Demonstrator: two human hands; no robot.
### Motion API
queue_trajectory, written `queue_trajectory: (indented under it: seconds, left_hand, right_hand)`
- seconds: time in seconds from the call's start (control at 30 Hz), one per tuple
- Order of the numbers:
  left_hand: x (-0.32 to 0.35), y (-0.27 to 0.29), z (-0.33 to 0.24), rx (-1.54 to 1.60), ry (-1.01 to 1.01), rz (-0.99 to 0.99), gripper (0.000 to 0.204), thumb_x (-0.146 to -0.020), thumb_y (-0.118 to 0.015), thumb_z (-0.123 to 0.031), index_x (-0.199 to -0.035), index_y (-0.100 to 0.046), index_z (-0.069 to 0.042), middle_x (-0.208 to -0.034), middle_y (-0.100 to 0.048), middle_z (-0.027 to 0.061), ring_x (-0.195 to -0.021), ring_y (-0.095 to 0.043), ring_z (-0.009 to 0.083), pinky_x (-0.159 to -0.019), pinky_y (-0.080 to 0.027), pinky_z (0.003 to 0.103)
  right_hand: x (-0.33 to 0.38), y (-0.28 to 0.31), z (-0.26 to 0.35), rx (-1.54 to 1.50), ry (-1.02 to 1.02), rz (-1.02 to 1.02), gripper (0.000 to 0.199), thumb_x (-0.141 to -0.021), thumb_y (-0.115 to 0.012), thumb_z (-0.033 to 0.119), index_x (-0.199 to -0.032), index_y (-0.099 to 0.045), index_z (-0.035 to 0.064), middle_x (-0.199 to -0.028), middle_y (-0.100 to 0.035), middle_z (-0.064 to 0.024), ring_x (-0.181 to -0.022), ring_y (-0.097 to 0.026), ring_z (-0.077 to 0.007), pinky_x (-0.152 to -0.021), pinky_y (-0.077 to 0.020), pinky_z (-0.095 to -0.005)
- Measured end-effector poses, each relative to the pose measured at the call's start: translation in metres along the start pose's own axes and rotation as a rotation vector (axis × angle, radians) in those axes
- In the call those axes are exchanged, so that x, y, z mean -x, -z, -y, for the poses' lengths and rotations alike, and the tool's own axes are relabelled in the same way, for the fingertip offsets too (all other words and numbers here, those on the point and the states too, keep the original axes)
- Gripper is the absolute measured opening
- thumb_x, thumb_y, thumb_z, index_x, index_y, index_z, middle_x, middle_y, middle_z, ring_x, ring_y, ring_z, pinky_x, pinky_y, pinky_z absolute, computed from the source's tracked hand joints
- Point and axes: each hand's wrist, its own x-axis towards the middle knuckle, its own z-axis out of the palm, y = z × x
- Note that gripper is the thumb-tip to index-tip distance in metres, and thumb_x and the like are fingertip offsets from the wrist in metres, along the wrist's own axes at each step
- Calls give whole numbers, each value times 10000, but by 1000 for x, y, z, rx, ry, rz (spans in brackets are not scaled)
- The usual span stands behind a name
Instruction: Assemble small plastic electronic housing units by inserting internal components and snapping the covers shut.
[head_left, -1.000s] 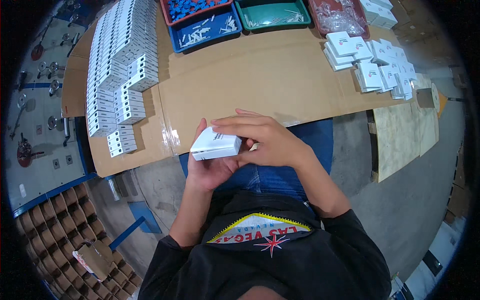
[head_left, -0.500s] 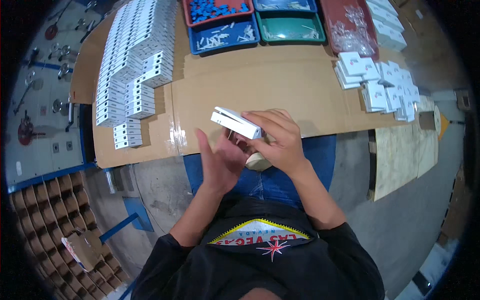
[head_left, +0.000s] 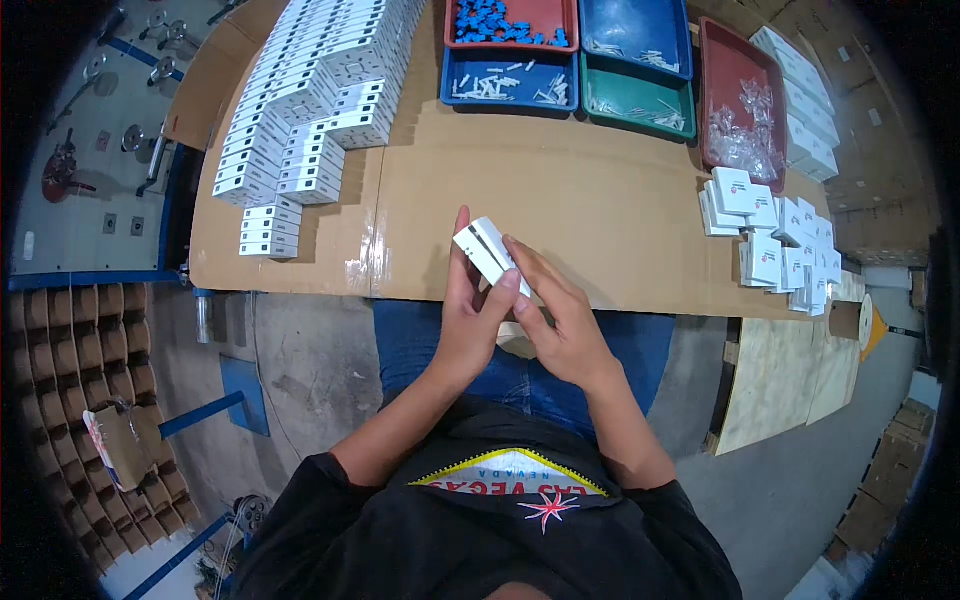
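Observation:
Just in front of the table's near edge, both hands hold a small flat white box (head_left: 487,252), tilted, with a dark gap along one side. My left hand (head_left: 468,325) is closed on its left side, thumb pressed near the gap. Around the right side, the fingers of my right hand (head_left: 565,325) rest on the box, with the thumb at its lower end. The palms hide part of its underside. Below the hands, a pale rounded thing (head_left: 516,345) shows partly at my lap; its kind is unclear.
Tall stacks of white boxes (head_left: 320,95) stand at left on the cardboard-covered table (head_left: 450,170). At the back are a red tray (head_left: 512,37) of blue parts, blue and green trays (head_left: 640,118) of small white pieces, and a red tray (head_left: 712,100) of clear bags. White packets (head_left: 765,258) lie at right.
My left hand has closed from spread fingers onto the box. The box has turned steeper, its near end swinging toward me. The view has shifted, so the table's contents appear farther right.

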Motion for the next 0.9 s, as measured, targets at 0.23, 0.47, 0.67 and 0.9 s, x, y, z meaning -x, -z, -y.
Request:
queue_trajectory:
  seconds: [0.23,0.47,0.67,0.9]
  left_hand:
    - [7,3,10,-2,-70,-20,806,-1049,-584,-129,-1668,-69,-107,-1393,-485,80,-1215,-504,148,-1062,-417,321]
    - [12,2,10,64,-96,-24,795,-1042,-593,-111,-1661,-95,-101,-1378,-490,62,-1193,-506,121,-1038,-421,297]
    - [15,0,15,79,-111,-51,792,-1034,-601,-111,-1659,-114,-96,-1367,-501,57,-1195,-511,123,-1042,-422,294]
    - [7,5,8,139,-16,-104,654,-1070,-562,-319,-1601,-275,-67,-1327,-548,67,-1164,-559,137,-1012,-462,312]
  right_hand:
    - [0,-8,7,80,36,23,536,-1047,-516,181,-1509,-423,-76,-1517,-472,-296,-1384,-493,-438,-1157,-387,-447]
    - [1,-14,1,65,95,-10,511,-1039,-509,135,-1494,-436,-86,-1482,-508,-293,-1312,-540,-451,-1116,-423,-468]
    - [1,-8,-2,55,110,13,501,-1053,-508,154,-1493,-446,-78,-1485,-514,-281,-1302,-552,-439,-1102,-434,-467]
    - [-2,7,4,45,155,54,620,-1002,-652,294,-1513,-477,-9,-1524,-486,-263,-1312,-546,-426,-1102,-436,-458]
